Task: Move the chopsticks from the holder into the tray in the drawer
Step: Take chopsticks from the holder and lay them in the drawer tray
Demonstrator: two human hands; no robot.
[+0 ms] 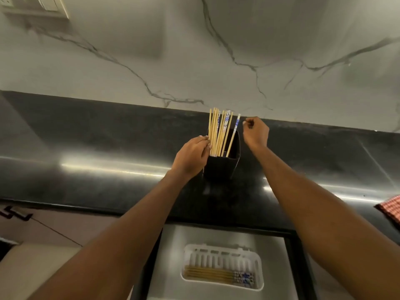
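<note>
Chopsticks [218,132] standing upright, bunched in black holder [223,163], approx. a dozen, mostly plain bamboo w/ a few blue-and-white patterned tops. One patterned stick [233,135] leaning apart at holder's right side, tilted right. Holder sitting on dark glossy desk [86,148], near back edge, close to marble-look wall [194,50].

Left hand [191,156] at holder's left rim, fingers [205,140] curled against left side of bunch, touching outer sticks; whether actually gripping any: can't tell. Right hand [256,132] up & right of holder, just beside the leaning stick but not touching it; fingers closed into loose pinch, nothing visibly held.

Below desk edge, drawer [270,256] pulled open w/ white slotted tray [223,267] inside. Several chopsticks [218,274] already lying flat in tray's near part, side by side, patterned ends to right.

Further out: red-checked cloth [389,207] on desk at far right edge. Switch plate [36,5] on wall top left. Both forearms bare, reaching fwd over drawer.
</note>
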